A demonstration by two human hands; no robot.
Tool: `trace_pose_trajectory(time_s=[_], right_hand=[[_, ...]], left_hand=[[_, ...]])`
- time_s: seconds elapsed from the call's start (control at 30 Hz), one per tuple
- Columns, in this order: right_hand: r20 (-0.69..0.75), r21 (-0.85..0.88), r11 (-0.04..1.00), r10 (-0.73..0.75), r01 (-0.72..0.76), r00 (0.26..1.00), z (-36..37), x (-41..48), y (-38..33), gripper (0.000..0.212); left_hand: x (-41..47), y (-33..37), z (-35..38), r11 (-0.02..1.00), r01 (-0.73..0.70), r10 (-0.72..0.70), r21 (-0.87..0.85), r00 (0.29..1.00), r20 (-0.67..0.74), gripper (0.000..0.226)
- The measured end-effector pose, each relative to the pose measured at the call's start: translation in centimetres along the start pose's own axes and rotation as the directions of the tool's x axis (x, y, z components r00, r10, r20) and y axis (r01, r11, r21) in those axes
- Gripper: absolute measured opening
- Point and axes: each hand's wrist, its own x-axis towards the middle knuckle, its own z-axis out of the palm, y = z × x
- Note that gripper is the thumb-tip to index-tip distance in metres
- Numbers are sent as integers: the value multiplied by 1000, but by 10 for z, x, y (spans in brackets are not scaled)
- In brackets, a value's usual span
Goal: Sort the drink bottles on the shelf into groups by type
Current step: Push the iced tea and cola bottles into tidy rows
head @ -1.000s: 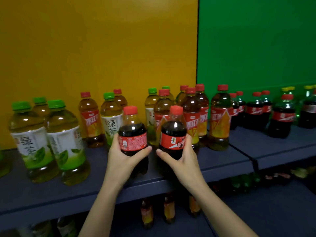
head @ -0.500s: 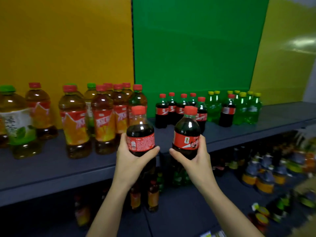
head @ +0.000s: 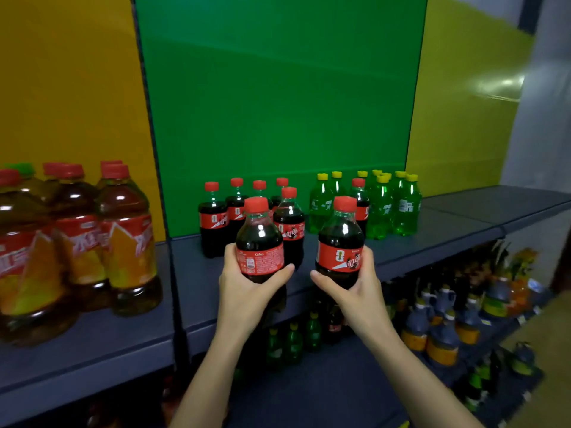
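My left hand (head: pixel 244 288) grips a small cola bottle (head: pixel 259 239) with a red cap and red label, held upright above the shelf's front edge. A second cola bottle (head: pixel 340 242) of the same kind is gripped by my right hand (head: pixel 355 288). Just behind them, several cola bottles (head: pixel 216 220) stand grouped on the dark shelf (head: pixel 197 282) before the green panel. To their right stand several green soda bottles (head: pixel 383 208) with yellow caps; one cola bottle (head: pixel 359 196) stands among them. Large red-labelled tea bottles (head: pixel 126 242) fill the left.
A vertical divider (head: pixel 173 273) separates the left shelf bay from the middle one. Bare shelf stretches to the far right (head: pixel 494 205). The lower shelf holds green and dark bottles (head: pixel 293 338) and blue-and-orange jugs (head: pixel 441 335).
The view has swung right along the shelf, and both hands have carried their cola bottles with it, from the tea bottles to in front of the cola group.
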Motion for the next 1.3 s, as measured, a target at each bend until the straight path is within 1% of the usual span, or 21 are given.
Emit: trace_pose_trajectory(time_s=[0.17, 0.37, 0.43, 0.6, 0.67, 0.77, 0.87, 0.97, 1.07, 1.13, 1.2, 1.27, 1.3], right_hand=[[38, -5, 1000, -23, 24, 999, -8, 56, 22, 70], [42, 8, 999, -32, 32, 999, -1, 107, 50, 72], [71, 16, 1000, -23, 22, 997, 2, 120, 60, 73], [163, 32, 999, 1, -6, 987, 14, 143, 80, 83], [191, 49, 998, 18, -28, 981, 18, 149, 85, 83], [238, 78, 996, 33, -53, 971, 21, 155, 90, 81], [287, 52, 996, 51, -69, 957, 22, 161, 97, 84], [325, 15, 998, 59, -68, 944, 23, 163, 104, 87], [358, -23, 998, 64, -60, 932, 23, 163, 106, 89], [339, -62, 997, 55, -36, 939, 20, 162, 104, 89], [286, -116, 993, 31, 2, 958, 14, 158, 98, 88], [207, -127, 990, -39, 66, 978, 6, 152, 90, 81], [167, -117, 987, -94, 115, 981, 2, 149, 86, 75]], left_hand=[[45, -20, 29, 1000, -22, 22, 4, 999, -50, 54], [75, -31, 46, 999, -25, 29, 41, 994, -104, 59], [81, -32, 49, 997, -25, 35, 77, 992, -125, 61], [86, -38, 52, 988, 15, 13, 153, 983, -181, 62], [88, -41, 51, 981, 51, -16, 189, 984, -180, 63], [89, -44, 50, 970, 120, -83, 211, 981, -177, 57], [87, -50, 50, 956, 171, -135, 238, 978, -159, 51], [86, -55, 50, 958, 183, -159, 223, 980, -123, 52], [86, -55, 52, 950, 184, -155, 253, 979, -130, 55], [86, -54, 52, 939, 193, -157, 286, 977, -147, 52], [83, -53, 51, 914, 201, -157, 353, 976, -152, 57], [75, -50, 48, 876, 198, -128, 440, 975, -184, 67], [69, -47, 45, 856, 196, -98, 479, 970, -222, 67]])
